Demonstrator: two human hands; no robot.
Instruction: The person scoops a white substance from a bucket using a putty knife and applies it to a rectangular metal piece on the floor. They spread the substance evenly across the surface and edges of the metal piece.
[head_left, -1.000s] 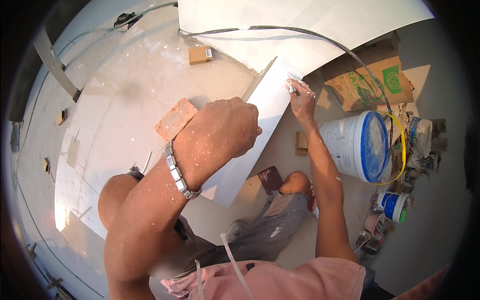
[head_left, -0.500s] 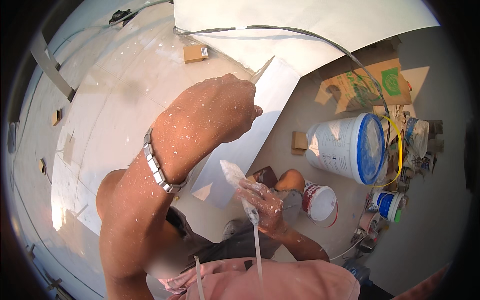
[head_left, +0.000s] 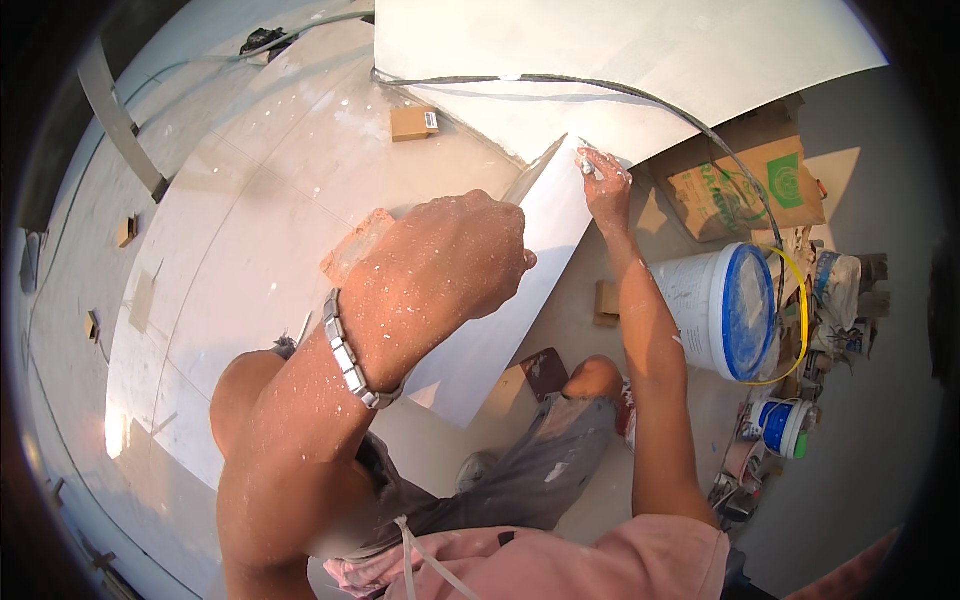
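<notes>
My left hand, speckled white and with a metal-link bracelet at the wrist, is closed above the floor. Its fingers are turned away, so what it grips is hidden; a flat orange-brown piece shows beside it. Ahead and to the right, my right hand is closed on a putty knife, mostly covered by the fingers. The knife's end is at the far end of a narrow white panel, near its corner with a large white panel.
A black cable crosses the large panel. At the right stand a white bucket with a blue lid, a smaller blue-and-white bucket and a brown paper sack. A small cardboard box lies on the pale floor.
My right hand has moved from near my lap, forward to the panel's far corner, with the putty knife in it. My left hand sits slightly lower in view; the orange-brown piece has come into sight.
</notes>
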